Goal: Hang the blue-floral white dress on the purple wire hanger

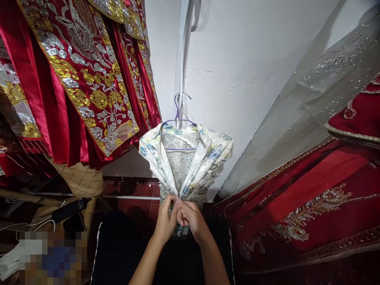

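A white floral-patterned dress (204,158) hangs on a purple wire hanger (178,114) in front of a white wall. Its front is split open at the top, showing the pale lining. My left hand (165,219) and my right hand (190,217) meet at the point where the opening closes, both pinching the fabric edges together. The fingertips of the two hands touch each other there. The lower part of the dress is hidden behind my hands and forearms.
Red garments with gold and silver embroidery (86,79) hang at the left. A red embroidered gown under sheer sequinned fabric (311,190) fills the right. A black remote-like device (69,209) and white cable lie on cluttered items at lower left. Dark red floor tiles (133,198) show below.
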Motion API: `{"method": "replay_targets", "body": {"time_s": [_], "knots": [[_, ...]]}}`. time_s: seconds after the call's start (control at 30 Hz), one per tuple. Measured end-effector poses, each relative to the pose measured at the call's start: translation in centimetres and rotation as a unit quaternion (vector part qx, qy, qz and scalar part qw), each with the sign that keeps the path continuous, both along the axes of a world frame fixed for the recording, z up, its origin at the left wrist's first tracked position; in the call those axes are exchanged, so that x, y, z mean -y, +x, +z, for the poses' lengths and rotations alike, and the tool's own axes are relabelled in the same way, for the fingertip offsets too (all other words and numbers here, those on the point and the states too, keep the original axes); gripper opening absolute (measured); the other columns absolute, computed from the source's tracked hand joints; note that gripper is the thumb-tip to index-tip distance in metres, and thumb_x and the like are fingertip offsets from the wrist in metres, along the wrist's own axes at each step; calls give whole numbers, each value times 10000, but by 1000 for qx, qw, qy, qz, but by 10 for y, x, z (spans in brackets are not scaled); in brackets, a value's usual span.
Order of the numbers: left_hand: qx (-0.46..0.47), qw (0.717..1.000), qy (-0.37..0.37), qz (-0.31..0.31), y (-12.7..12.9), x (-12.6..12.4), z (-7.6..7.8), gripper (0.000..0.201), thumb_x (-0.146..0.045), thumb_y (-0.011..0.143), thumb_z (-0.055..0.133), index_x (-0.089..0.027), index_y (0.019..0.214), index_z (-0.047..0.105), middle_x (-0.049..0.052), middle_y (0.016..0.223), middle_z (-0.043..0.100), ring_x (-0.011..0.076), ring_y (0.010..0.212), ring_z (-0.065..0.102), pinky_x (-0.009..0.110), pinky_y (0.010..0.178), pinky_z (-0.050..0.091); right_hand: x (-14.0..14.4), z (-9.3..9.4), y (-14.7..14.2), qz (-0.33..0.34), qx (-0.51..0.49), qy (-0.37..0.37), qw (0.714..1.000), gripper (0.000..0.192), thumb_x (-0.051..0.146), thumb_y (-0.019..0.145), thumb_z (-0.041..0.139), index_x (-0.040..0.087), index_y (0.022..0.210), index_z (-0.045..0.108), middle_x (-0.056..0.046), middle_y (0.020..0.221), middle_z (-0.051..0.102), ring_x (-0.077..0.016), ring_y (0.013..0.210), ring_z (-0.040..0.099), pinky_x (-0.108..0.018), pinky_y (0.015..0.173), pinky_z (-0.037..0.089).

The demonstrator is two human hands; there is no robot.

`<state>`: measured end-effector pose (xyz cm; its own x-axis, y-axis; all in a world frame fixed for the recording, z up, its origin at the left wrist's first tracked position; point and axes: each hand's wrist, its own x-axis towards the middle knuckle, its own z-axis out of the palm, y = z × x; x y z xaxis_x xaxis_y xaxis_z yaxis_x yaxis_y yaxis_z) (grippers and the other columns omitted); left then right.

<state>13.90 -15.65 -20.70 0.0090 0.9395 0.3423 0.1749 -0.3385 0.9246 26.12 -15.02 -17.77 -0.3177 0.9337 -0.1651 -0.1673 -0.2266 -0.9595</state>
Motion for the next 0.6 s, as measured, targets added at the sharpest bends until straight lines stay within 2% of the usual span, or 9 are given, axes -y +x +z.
{"method": "replay_targets", "body": {"time_s": [0.1, 0.17, 0.23, 0.3, 0.4, 0.47, 0.53, 0.6], "knots": [[4, 1000, 0, -17, 4, 0, 1, 109, -274, 962, 448, -197, 948, 524, 38, 886, 599, 192, 846, 587, 284, 773, 450, -13, 16, 3, -2, 9, -7, 1000, 543, 626, 893, 506, 130, 719, 639, 18, 400, 488, -65, 340, 326, -227, 393, 166], [-2, 1000, 0, -3, 7, 0, -1, 137, -304, 971, 447, -197, 921, 518, 31, 863, 583, 183, 816, 575, 276, 754, 440, -28, 39, 6, 6, 18, -2, 1000, 525, 604, 885, 528, 128, 701, 650, 22, 393, 477, -62, 335, 305, -228, 378, 165], [-20, 999, -6, 24, 11, -1, -4, 156, -329, 969, 462, -196, 904, 512, 24, 826, 566, 180, 786, 565, 272, 729, 429, -48, 74, 10, 21, 38, 27, 999, 484, 563, 880, 565, 122, 711, 671, 18, 421, 494, -62, 350, 331, -222, 369, 193], [-45, 998, -19, 41, 14, -2, -8, 164, -341, 965, 470, -198, 893, 505, 18, 791, 560, 180, 759, 564, 272, 706, 418, -68, 116, 12, 31, 54, 81, 995, 438, 508, 903, 577, 113, 752, 693, 10, 470, 523, -56, 368, 348, -207, 363, 220], [-89, 994, -23, 50, 18, -8, -12, 156, -328, 963, 461, -201, 880, 500, 25, 797, 582, 188, 762, 579, 279, 701, 410, -94, 178, 11, 15, 38, 134, 990, 280, 340, 942, 578, 110, 828, 689, -19, 601, 584, -52, 445, 433, -175, 379, 275], [-120, 992, -12, 40, 16, -16, -11, 145, -306, 963, 442, -203, 880, 503, 34, 825, 596, 194, 788, 588, 286, 716, 411, -106, 207, 9, -8, 8, 135, 991, 243, 251, 952, 542, 100, 808, 667, 3, 548, 531, -36, 415, 371, -166, 372, 257], [-147, 989, 1, -6, 10, -30, -3, 133, -283, 953, 443, -204, 872, 514, 33, 818, 601, 193, 776, 586, 286, 712, 414, -111, 218, 7, -6, -1, 140, 990, 268, 243, 957, 509, 88, 803, 665, 18, 497, 499, -28, 380, 307, -172, 356, 210], [-169, 982, 7, -80, -2, -47, 16, 133, -271, 934, 474, -202, 837, 534, 24, 777, 604, 187, 731, 577, 280, 687, 413, -110, 214, 5, 18, 12, 167, 986, 312, 289, 963, 498, 79, 818, 678, 11, 485, 527, -27, 363, 311, -178, 353, 180]]}}
